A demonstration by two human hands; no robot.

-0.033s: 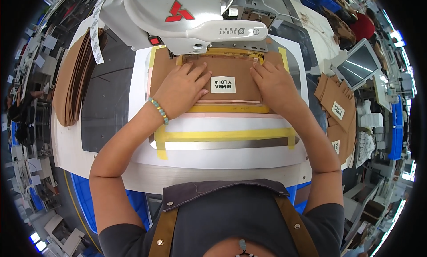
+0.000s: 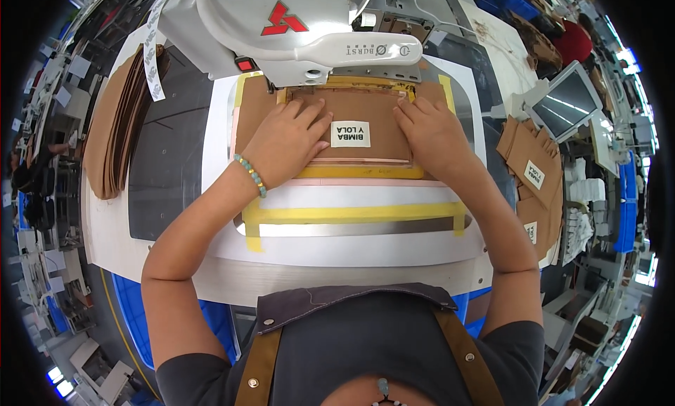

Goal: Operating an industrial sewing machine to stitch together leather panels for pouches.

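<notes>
From where I stand, a brown panel point(image 2: 383, 111) lies under the front of a grey-white sewing machine point(image 2: 218, 23), in the middle of the tabletop point(image 2: 394, 276). It carries a white label point(image 2: 350, 134) with dark lettering that sits between the two hands. The near bar of a yellow frame point(image 2: 365, 172) runs along the panel's near side.

The hands are apart, one to each side of the label. The left hand point(image 2: 292, 135) lies flat over the left part of the panel, fingers spread, a beaded bracelet point(image 2: 251, 174) at its wrist. The right hand point(image 2: 432, 132) rests on the right part, fingertips near the frame's far right corner; I can't quite tell whether they pinch anything there.

Beneath is a white sheet point(image 2: 344, 251), with a strip of yellow tape point(image 2: 351, 213) crossing nearer the person. A stack of brown pieces point(image 2: 116, 132) stands at the left; labelled brown pieces point(image 2: 517, 137) lie overlapping at the right, just below a tilted screen point(image 2: 569, 100).
</notes>
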